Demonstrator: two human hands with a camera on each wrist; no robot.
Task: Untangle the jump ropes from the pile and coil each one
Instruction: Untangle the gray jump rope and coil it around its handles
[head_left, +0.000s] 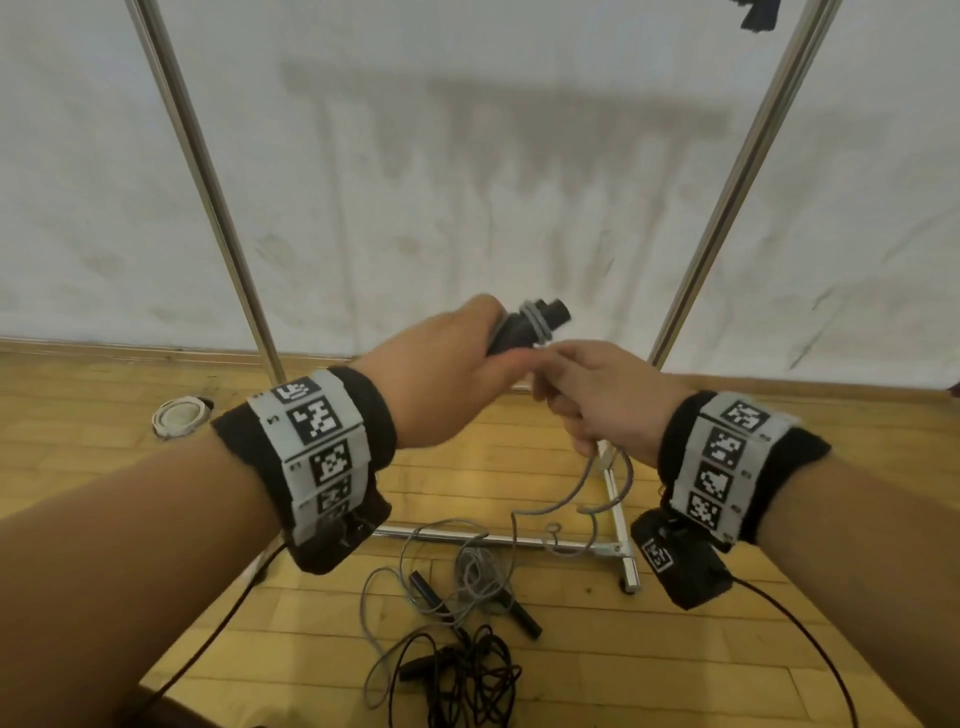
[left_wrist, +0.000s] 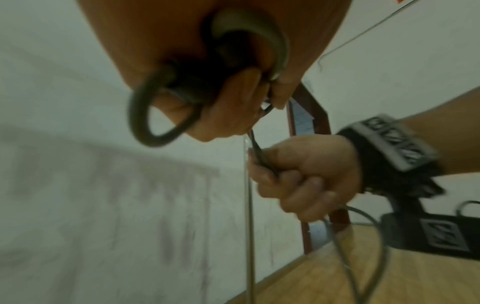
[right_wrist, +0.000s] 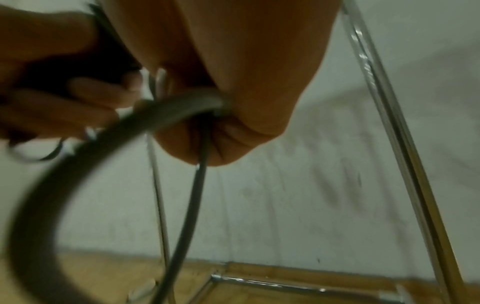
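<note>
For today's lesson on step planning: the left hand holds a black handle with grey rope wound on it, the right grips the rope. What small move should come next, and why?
Probably one more turn: the right hand carries the grey rope around the black handle gripped by the left hand. Only a couple of turns sit on the handle, and slack trails down to the pile on the floor.

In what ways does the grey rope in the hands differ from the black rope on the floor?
The grey rope is lifted: the left hand grips its black handle, wound with turns of it, and the right hand holds the cord. The black rope lies untouched, tangled on the wooden floor. Grey is paler. Both have dark handles.
</note>
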